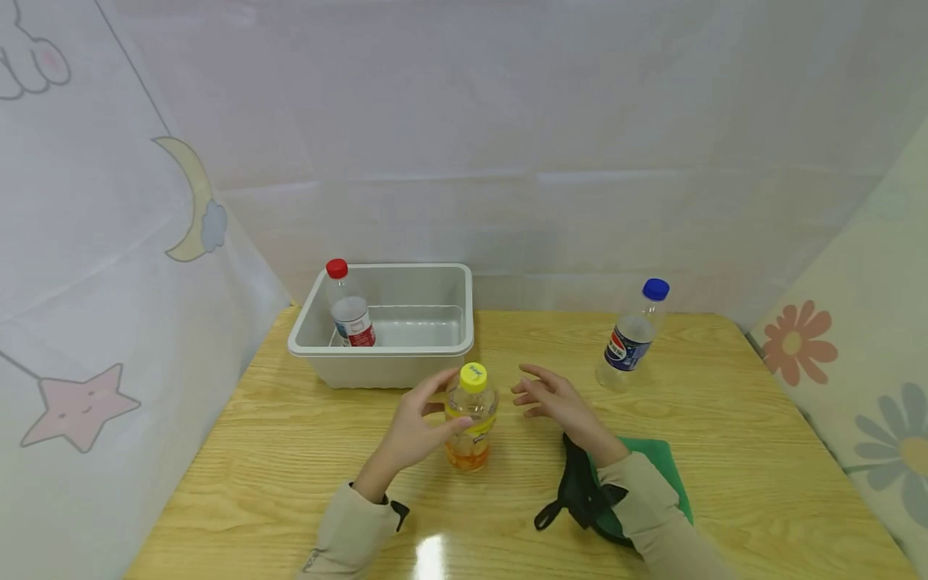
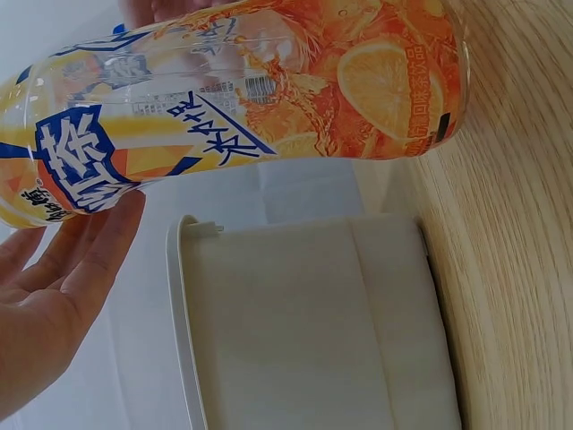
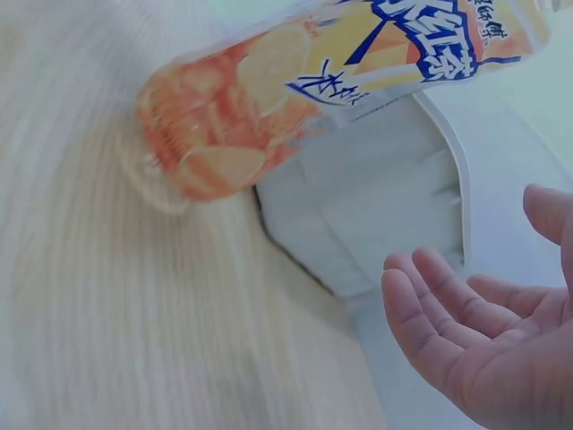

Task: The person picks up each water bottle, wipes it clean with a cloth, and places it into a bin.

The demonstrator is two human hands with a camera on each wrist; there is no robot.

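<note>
My left hand holds a plastic iced tea bottle by its upper part, thumb on the near side and fingers on the far side. The bottle has a yellow cap and an orange-slice label. In the left wrist view, the fingers meet the label close to the bottle's shoulder. To the right of the bottle, and apart from it, is my right hand, its fingers loosely bent and nothing in them. The right wrist view shows that hand palm up beside the bottle.
Behind the bottle stands a white plastic bin, a red-capped bottle leaning inside. A blue-capped Pepsi bottle stands at the back right. Under the right forearm lie a green cloth-like item and a black strap on the wooden table.
</note>
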